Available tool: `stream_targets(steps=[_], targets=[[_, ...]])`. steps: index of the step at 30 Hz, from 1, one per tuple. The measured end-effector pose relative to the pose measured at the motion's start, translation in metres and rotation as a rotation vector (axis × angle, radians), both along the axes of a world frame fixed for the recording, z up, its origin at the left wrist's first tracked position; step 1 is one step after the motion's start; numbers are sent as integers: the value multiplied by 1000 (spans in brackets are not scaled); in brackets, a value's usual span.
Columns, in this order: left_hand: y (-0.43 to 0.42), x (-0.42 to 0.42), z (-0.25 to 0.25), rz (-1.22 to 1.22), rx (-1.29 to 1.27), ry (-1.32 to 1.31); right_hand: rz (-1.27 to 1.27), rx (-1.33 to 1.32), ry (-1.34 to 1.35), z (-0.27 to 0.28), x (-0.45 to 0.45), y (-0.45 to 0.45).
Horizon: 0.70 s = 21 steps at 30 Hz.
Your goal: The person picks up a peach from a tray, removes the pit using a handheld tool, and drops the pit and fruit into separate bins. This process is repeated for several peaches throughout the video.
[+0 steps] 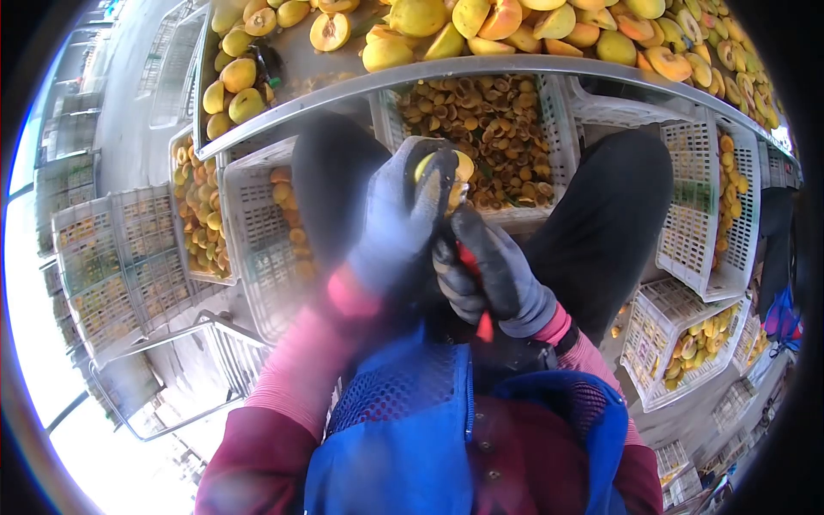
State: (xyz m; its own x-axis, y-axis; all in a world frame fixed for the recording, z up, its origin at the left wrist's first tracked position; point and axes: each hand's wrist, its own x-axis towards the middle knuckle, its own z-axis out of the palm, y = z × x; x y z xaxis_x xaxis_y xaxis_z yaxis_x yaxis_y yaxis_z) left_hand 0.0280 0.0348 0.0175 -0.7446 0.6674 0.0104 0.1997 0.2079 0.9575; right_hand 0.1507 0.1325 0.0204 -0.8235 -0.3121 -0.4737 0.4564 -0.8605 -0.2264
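Observation:
My left hand (396, 206), in a grey-and-black glove, is closed around a yellow peach (464, 166), with the fruit held above my lap. Most of that peach is covered by the fingers. My right hand (498, 279), gloved alike, grips a red-handled pitting tool (469, 259). The tool's metal end meets the near side of the peach, and its exact shape is hard to make out. Beyond both hands is a metal-edged table (378, 79) heaped with whole and halved yellow peaches (506, 21).
Between my knees a white crate (558, 137) holds many small, cup-shaped orange-brown pieces. Crates of peaches stand to the left (249, 215) and right (639, 343). A metal frame (215, 330) is at the lower left. At the far right a person's dark-clothed leg (775, 232) shows.

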Motion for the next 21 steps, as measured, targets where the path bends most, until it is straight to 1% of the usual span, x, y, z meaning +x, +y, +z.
stream_targets(steps=[1, 4, 5, 8, 10, 11, 13, 14, 17, 19, 20, 21], targets=[[3, -1, 3, -1, -37, 58, 14, -160, 3, -3, 1, 0], [2, -4, -2, -60, -61, -22, -7, -697, 195, -30, -1, -4], [-2, -6, -9, -86, -44, -112, -16, -810, 195, -35, -1, -5], [-12, -2, -40, -152, 58, 170, -95, -969, 205, -30, -5, -12], [-18, 0, -48, -151, 47, 106, -93, -976, 230, -34, -7, -14], [-20, 3, -52, -107, 38, 66, -95, -982, 238, -36, -5, -16], [-13, 5, -41, 43, 91, -210, -83, -993, 265, -41, -7, -18], [-10, 9, -32, 151, 149, -449, -76, -1000, 279, -42, -8, -19], [-24, 2, -22, 264, -43, -331, -113, -974, 435, -40, -12, -8], [-58, -18, -46, 412, -95, -75, -138, -954, 225, -53, -7, -11], [-67, -29, -35, 504, -2, 99, -155, -938, 126, -65, -5, -13], [-77, -39, -23, 596, 70, 284, -133, -1050, 98, -88, -3, -19]])
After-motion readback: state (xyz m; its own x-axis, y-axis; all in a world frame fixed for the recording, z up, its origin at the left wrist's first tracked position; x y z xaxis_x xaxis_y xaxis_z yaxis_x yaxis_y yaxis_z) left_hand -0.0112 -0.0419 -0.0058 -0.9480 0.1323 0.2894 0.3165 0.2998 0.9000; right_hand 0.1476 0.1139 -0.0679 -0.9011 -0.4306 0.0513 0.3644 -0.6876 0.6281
